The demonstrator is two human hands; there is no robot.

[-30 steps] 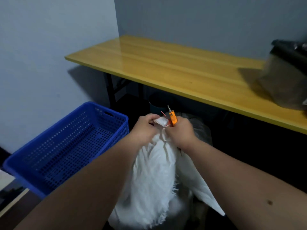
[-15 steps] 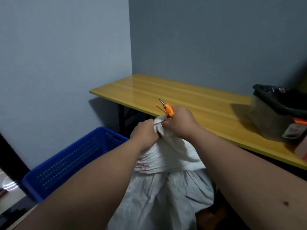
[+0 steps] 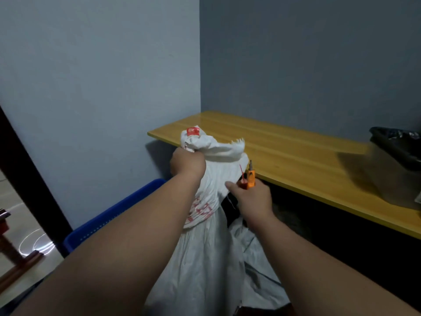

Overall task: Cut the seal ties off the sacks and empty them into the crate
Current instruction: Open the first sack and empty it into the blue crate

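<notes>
A white woven sack (image 3: pixel 211 236) with red print hangs in front of me, lifted high. My left hand (image 3: pixel 188 164) grips its bunched neck, and the loose mouth (image 3: pixel 214 145) flops over above my fist with a red mark on top. My right hand (image 3: pixel 250 198) is just right of the sack, apart from the neck, holding a small orange cutter (image 3: pixel 251 175) with its tip up and a thin red seal tie (image 3: pixel 243 179). The blue plastic crate (image 3: pixel 118 213) sits low on the left, mostly hidden behind my left forearm.
A yellow wooden table (image 3: pixel 296 153) runs along the far wall to the right, with a dark bin (image 3: pixel 396 160) on its right end. Another pale sack (image 3: pixel 257 254) lies on the floor under my right arm. A doorway and a wooden object (image 3: pixel 13 258) are at far left.
The sack has been raised and the camera tilted up. My right hand has come off the neck, taking the cutter and the red tie down to the right; the sack mouth now hangs loose.
</notes>
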